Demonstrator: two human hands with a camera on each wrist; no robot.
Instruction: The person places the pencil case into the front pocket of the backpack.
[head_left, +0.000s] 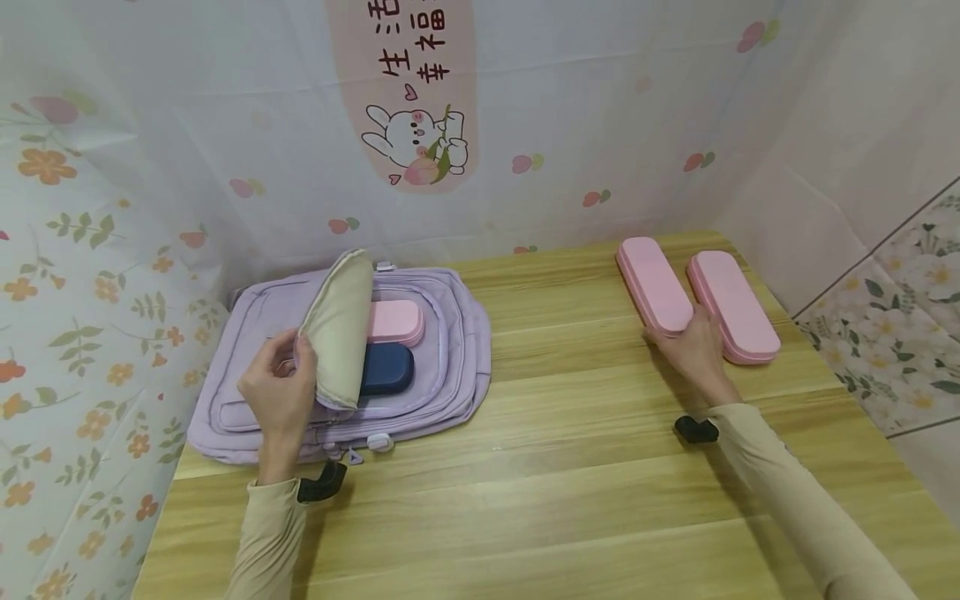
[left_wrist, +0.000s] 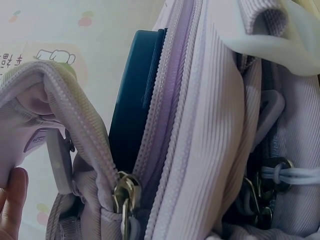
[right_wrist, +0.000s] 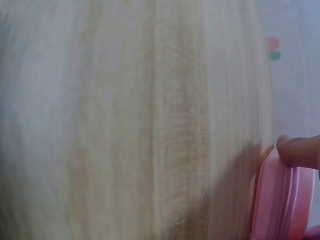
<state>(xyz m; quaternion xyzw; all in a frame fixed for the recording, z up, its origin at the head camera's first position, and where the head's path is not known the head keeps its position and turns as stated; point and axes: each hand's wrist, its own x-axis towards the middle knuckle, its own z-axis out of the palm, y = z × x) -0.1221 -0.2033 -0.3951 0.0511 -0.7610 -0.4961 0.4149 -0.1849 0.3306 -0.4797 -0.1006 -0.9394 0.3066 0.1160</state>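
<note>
A lilac backpack [head_left: 468, 342] lies on the table at the left, its front pocket unzipped. My left hand [head_left: 281, 375] pinches the edge of the pocket flap [head_left: 341, 333] and holds it folded back, cream lining showing. Inside the pocket, partly covered by the flap, lie a pink case [head_left: 396, 322] and a dark blue case [head_left: 388, 368]. In the left wrist view the blue case [left_wrist: 134, 95] stands behind the zipper teeth. At the right, my right hand [head_left: 693, 354] grips the near end of a pink zippered case [head_left: 654, 283]; its thumb [right_wrist: 299, 151] presses the case's side.
Another pink case [head_left: 735, 304] lies just right of the gripped one. The wooden table [head_left: 510, 475] runs between backpack and cases. A printed curtain [head_left: 570, 108] hangs behind, and a flowered one [head_left: 82, 333] along the left. Tiled wall [head_left: 885, 317] borders the right side.
</note>
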